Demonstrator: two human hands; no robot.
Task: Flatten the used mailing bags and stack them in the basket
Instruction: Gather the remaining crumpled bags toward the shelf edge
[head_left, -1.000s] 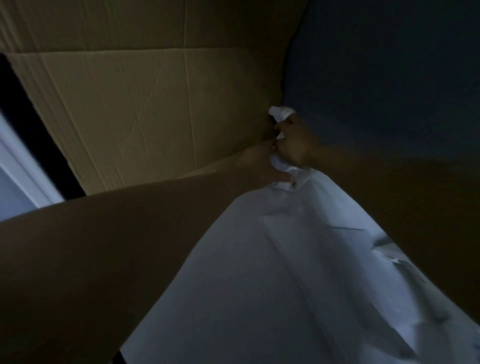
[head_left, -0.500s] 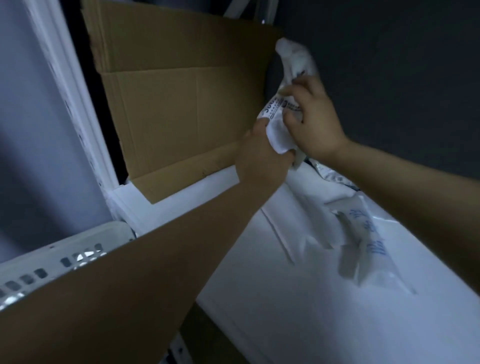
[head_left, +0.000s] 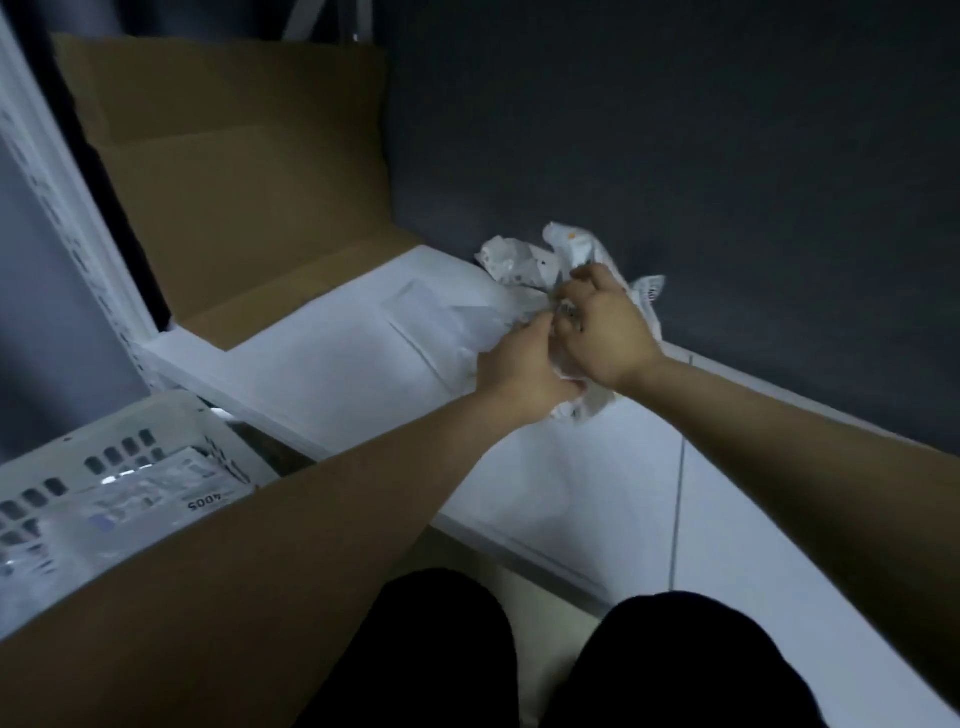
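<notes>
Hands (head_left: 524, 371) (head_left: 605, 332) outstretched, grip on crumpled mailing bag (head_left: 566, 260) (fingers curled)

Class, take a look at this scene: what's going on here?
A person grips a crumpled mailing bag with both the left hand and right hand, above a flat white sheet by the dark wall. It is not yet flattened. The white basket at the left holds flat bags already.

Flattened cardboard (head_left: 234, 182) leaning upright, dark wall (head_left: 675, 130), white surface (head_left: 571, 493)
</notes>
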